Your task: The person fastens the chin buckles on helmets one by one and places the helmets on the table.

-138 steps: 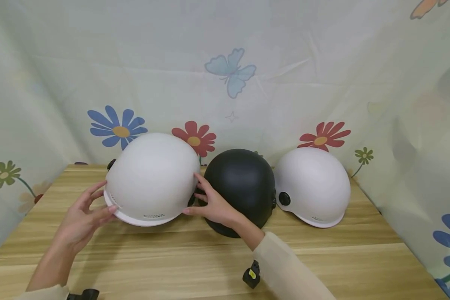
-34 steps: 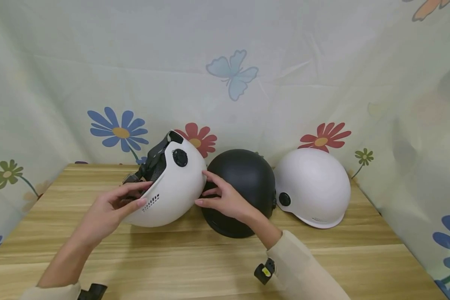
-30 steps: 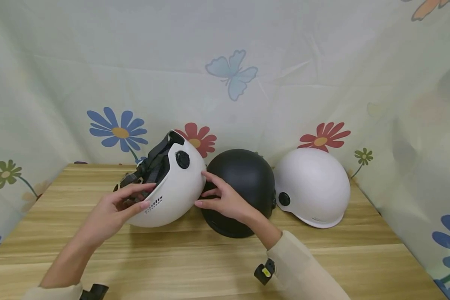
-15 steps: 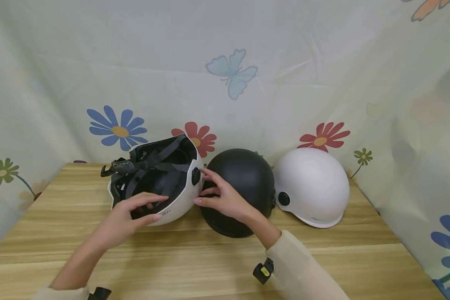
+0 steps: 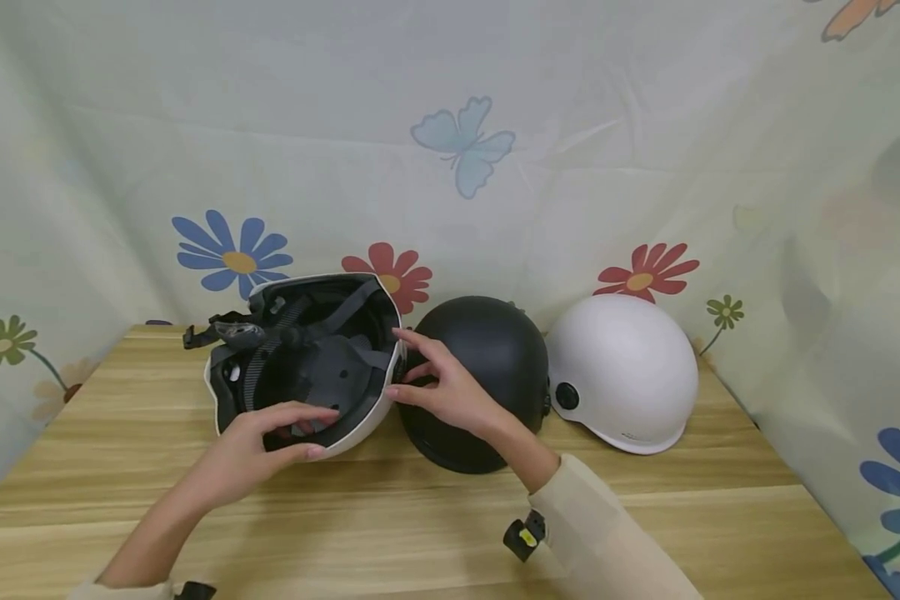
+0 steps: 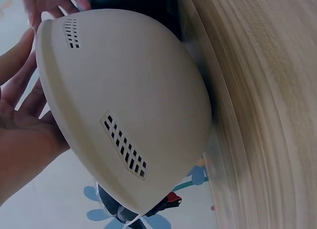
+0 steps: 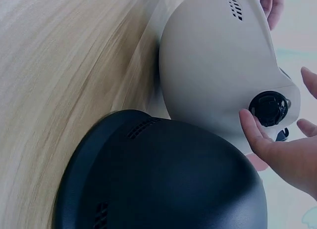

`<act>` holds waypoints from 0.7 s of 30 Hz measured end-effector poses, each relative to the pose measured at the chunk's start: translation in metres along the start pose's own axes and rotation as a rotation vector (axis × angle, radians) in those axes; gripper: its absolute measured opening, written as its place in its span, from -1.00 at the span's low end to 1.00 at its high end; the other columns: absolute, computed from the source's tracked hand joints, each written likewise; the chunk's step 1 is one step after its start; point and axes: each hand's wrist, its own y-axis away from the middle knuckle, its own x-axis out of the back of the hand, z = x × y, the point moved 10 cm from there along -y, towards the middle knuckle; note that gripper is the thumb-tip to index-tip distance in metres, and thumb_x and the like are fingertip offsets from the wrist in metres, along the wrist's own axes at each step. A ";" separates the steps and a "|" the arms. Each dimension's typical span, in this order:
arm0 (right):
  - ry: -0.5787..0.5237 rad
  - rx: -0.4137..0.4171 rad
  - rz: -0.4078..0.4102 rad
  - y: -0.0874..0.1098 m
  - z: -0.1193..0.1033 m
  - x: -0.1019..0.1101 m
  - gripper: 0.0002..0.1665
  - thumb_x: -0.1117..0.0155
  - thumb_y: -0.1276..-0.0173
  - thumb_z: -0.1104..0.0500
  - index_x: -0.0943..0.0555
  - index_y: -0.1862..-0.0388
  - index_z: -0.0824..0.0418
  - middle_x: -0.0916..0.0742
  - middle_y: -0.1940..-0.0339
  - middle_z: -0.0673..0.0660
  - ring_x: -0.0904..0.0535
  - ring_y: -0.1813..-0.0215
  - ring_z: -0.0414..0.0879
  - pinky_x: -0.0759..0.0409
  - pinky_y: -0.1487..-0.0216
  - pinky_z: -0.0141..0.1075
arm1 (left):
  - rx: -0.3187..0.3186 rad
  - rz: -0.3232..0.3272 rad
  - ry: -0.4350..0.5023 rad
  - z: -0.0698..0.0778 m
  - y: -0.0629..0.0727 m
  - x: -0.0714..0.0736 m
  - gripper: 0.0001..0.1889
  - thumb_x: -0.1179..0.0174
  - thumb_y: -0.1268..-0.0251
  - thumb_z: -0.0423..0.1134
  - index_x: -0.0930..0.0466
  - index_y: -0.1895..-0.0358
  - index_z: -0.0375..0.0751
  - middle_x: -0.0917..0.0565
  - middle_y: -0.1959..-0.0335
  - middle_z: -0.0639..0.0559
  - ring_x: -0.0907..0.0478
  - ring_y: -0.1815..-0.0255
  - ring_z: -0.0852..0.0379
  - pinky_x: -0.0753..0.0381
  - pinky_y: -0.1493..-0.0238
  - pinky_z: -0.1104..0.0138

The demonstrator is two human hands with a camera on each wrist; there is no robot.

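Note:
At the left, a white helmet lies tilted over, its hollow with black lining and chin strap facing up and toward me. My left hand grips its near rim, fingers inside and thumb outside; the left wrist view shows this hand along the rim. My right hand touches the helmet's right side with relaxed, slightly bent fingers. In the right wrist view that hand's thumb is by the round black side knob, while its other fingers stand apart from the rim. A black helmet sits under the right wrist.
Another white helmet stands right of the black one, touching or nearly touching it. All rest on a wood-grain table. A flower-printed cloth hangs behind and at the sides.
The left white helmet, upright at first with its dome toward me, has been turned and tipped until its hollow faces up. My left hand shifted right along the rim; the other helmets stayed put.

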 end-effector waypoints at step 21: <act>0.135 0.006 0.069 0.002 0.006 -0.003 -0.38 -0.34 -0.17 0.16 -0.42 -0.23 0.16 -0.38 -0.06 0.20 -0.46 0.26 -0.06 -0.52 0.29 -0.39 | -0.148 -0.054 0.064 0.013 0.008 -0.006 -0.67 -0.24 -0.15 -0.22 -0.58 -0.02 -0.13 -0.63 0.11 0.14 -0.52 0.10 0.23 -0.54 0.18 0.37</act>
